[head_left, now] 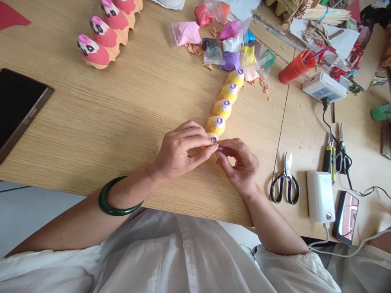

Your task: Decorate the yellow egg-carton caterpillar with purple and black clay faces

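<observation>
A row of several yellow-painted bumps, apparently moulded egg-carton cups, runs away from me. Each has a white patch with a purple ring of clay on top. Over the nearest bump, my left hand pinches with thumb and index finger at a small piece of purple clay. My right hand meets it from the other side, its thumb and index fingertips closed on the same piece. The fingers partly cover the nearest bump, so I cannot tell whether the piece touches it.
Bags of coloured clay lie beyond the row. Red-painted bumps stand back left, near a tablet. At right are scissors, a power bank, a phone, a power strip and a red cup.
</observation>
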The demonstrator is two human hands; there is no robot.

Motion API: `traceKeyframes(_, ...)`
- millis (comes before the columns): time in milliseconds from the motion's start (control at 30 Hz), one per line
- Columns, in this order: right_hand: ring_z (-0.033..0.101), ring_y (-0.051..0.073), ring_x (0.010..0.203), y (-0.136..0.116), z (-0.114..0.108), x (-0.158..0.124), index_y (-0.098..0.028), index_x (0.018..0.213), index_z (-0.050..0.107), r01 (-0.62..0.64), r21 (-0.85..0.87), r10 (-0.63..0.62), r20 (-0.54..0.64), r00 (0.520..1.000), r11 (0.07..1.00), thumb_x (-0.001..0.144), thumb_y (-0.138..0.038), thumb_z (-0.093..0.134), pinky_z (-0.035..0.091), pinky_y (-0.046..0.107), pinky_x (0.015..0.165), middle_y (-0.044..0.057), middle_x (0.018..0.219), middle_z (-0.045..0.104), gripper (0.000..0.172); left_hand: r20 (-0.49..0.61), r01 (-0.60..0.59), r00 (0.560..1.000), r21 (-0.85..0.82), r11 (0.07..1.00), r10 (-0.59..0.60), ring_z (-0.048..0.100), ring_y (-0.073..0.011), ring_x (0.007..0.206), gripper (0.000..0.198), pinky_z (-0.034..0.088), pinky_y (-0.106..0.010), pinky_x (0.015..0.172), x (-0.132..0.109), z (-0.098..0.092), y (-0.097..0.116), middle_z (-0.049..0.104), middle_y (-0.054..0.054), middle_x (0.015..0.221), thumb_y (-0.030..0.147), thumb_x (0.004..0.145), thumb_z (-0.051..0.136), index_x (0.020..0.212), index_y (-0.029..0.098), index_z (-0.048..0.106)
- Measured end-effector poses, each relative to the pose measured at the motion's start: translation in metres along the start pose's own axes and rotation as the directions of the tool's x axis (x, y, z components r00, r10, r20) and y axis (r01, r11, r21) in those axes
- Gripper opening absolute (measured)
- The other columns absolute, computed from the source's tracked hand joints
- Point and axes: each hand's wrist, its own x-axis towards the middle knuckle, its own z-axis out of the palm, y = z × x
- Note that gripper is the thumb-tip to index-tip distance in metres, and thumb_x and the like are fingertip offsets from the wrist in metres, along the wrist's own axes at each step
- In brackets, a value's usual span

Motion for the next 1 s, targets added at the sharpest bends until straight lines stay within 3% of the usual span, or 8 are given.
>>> traceKeyframes(233, 0.070, 0.010, 0.071, 0.0030, 0.0010, -0.0008, -0.024, 0.113, 0.074, 0.035, -0.031, -0.036, -0.025, 0.999, 0.999, 0.099, -0.011, 0.071, 0.063, 0.024, 0.059, 0.002, 0.096, 0.075, 0.020, 0.023, 0.087, 0.996, -0.007, 0.996, -0.087, 0.070, -0.0153, 0.082, 0.023, 0.056, -0.032, 0.082, 0.0019, -0.0045, 0.0038, 0.080, -0.002, 0.085, 0.031, 0.106, 0.064, 0.090, 0.020, 0.076)
traceKeyframes(433, 0.075, 0.014, 0.081, 0.0029, -0.0024, 0.0051, -0.025, 0.118, 0.075, 0.232, -0.209, -0.237, 0.002, 0.972, 0.950, 0.097, -0.005, 0.072, 0.067, 0.026, 0.066, 0.003, 0.096, 0.075, 0.029, 0.025, 0.040, 0.999, -0.043, 0.998, -0.039, 0.070, -0.0153, 0.085, 0.014, 0.057, -0.030, 0.083, -0.0010, -0.0007, 0.0018, 0.080, -0.002, 0.088, 0.026, 0.104, 0.069, 0.094, 0.019, 0.077)
traceKeyframes(567, 0.071, 0.011, 0.073, 0.0021, -0.0021, 0.0070, -0.024, 0.116, 0.072, 0.270, -0.273, -0.275, 0.017, 0.961, 0.924, 0.098, -0.005, 0.070, 0.064, 0.023, 0.063, 0.002, 0.093, 0.074, 0.026, 0.032, 0.028, 0.999, 0.008, 1.000, -0.028, 0.070, -0.0157, 0.085, 0.018, 0.056, -0.031, 0.081, -0.0009, -0.0007, 0.0021, 0.079, -0.001, 0.085, 0.026, 0.105, 0.067, 0.092, 0.020, 0.076)
traceKeyframes(767, 0.069, 0.009, 0.069, 0.0006, 0.0004, 0.0025, -0.022, 0.108, 0.072, 0.066, -0.115, -0.070, -0.038, 0.997, 0.991, 0.100, -0.009, 0.068, 0.060, 0.021, 0.058, 0.001, 0.092, 0.073, 0.016, -0.013, 0.008, 1.000, 0.070, 0.998, -0.007, 0.072, -0.0169, 0.090, 0.012, 0.056, -0.033, 0.087, 0.0017, -0.0064, 0.0024, 0.082, -0.002, 0.095, 0.025, 0.104, 0.068, 0.101, 0.022, 0.079)
traceKeyframes(1000, 0.065, 0.006, 0.061, -0.0017, 0.0022, 0.0005, -0.022, 0.101, 0.073, -0.130, 0.111, 0.135, -0.040, 0.990, 0.985, 0.101, -0.022, 0.071, 0.059, 0.019, 0.053, 0.000, 0.090, 0.070, 0.001, 0.027, -0.014, 1.000, 0.098, 0.995, 0.011, 0.075, -0.0191, 0.097, 0.009, 0.058, -0.036, 0.090, 0.0009, -0.0075, -0.0011, 0.083, -0.001, 0.097, 0.035, 0.100, 0.077, 0.104, 0.027, 0.081)
